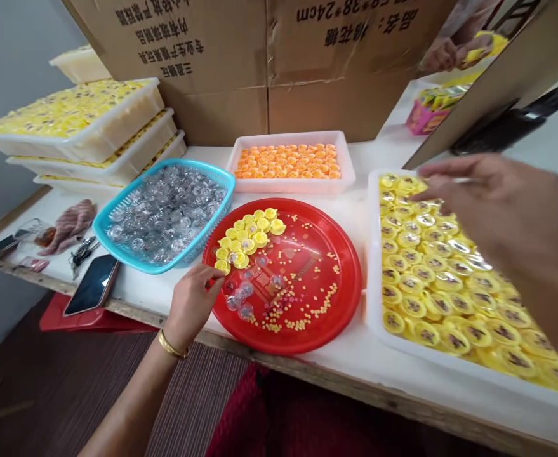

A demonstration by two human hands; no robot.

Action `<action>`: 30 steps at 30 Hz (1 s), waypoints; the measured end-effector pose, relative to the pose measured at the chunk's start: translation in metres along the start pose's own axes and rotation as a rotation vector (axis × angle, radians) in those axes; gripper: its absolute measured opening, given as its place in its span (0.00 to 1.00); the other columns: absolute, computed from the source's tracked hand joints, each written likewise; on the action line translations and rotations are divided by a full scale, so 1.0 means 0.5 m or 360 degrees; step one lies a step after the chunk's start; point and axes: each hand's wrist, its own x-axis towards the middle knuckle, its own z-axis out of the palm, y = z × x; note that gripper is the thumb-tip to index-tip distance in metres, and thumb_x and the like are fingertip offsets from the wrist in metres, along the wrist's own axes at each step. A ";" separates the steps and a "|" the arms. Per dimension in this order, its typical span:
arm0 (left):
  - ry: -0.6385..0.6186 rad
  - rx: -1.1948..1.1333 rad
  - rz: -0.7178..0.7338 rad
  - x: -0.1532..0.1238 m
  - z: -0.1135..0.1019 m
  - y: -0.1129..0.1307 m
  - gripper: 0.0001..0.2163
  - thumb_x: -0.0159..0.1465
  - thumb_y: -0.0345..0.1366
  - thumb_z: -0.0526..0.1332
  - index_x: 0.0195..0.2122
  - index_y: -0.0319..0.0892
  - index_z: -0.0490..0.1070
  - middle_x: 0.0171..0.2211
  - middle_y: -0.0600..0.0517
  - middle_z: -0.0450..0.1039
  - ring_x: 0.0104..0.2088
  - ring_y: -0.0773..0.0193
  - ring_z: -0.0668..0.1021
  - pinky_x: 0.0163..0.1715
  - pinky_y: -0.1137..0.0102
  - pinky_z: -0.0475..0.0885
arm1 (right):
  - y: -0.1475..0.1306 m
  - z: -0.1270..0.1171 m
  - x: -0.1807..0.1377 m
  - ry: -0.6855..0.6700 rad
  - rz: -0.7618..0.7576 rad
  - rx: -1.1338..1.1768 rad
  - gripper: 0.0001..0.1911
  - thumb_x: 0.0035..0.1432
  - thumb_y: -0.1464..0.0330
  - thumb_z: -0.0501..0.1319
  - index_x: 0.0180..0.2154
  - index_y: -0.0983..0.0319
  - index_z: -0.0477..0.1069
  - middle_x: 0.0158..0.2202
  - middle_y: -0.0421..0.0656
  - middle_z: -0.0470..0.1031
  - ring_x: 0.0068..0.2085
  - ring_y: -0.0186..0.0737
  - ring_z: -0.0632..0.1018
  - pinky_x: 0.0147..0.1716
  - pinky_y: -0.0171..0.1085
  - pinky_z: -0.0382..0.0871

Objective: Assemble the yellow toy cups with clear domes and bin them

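White table (338, 371) with a worn wooden edge, pale grey wall (16, 44) at left, dark striped floor (197, 393) below. Printed cardboard (221, 111) stands along the back, its lettering upside down from where I stand. Beyond its right end, another person's hands (443, 56) and a pink box (421, 119).

Centre of the table: round red tray (355, 279). Yellow cups (260, 239) cluster at its upper left; clear balls (245, 311) lie below them, small pale pellets (326, 301) scattered across the lower and right parts.

Left hand (195, 295), gold-coloured bangle (171, 344) at the wrist: at the tray's left rim, thumb and finger nearly together by the lowest cup; cannot tell if it is gripped. Right hand (483, 197): blurred, above the white tub (372, 254) of yellow pieces (433, 260), fingers bunched; cannot tell whether anything is in them.

Left of the tray, a blue basket (230, 184) heaped with clear capsules (174, 206). Behind, a pale tub (288, 186) of orange pieces (279, 162). Far left, stacked tubs (117, 136); a phone (92, 285) near the front edge.
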 end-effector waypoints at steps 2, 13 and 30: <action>-0.0100 0.0091 0.0102 -0.017 0.009 -0.003 0.06 0.63 0.35 0.59 0.33 0.43 0.76 0.34 0.50 0.75 0.36 0.61 0.75 0.38 0.67 0.68 | -0.046 0.031 -0.104 -0.0488 -0.0262 0.0152 0.12 0.63 0.56 0.59 0.43 0.52 0.76 0.33 0.45 0.78 0.25 0.40 0.74 0.19 0.37 0.61; -0.0215 0.0792 0.0381 -0.035 0.092 0.067 0.07 0.64 0.30 0.55 0.32 0.39 0.73 0.33 0.45 0.71 0.37 0.53 0.72 0.38 0.62 0.68 | -0.089 0.298 -0.184 -0.0766 -0.0369 -0.0276 0.08 0.61 0.74 0.61 0.44 0.63 0.72 0.43 0.46 0.75 0.43 0.44 0.77 0.43 0.38 0.69; -0.0356 -0.0572 -0.0257 -0.027 0.088 0.034 0.07 0.60 0.33 0.57 0.25 0.41 0.69 0.22 0.55 0.71 0.24 0.66 0.72 0.25 0.73 0.62 | -0.107 0.324 -0.169 -0.0631 -0.0513 -0.0675 0.04 0.64 0.73 0.59 0.40 0.64 0.71 0.38 0.47 0.74 0.37 0.45 0.75 0.32 0.37 0.65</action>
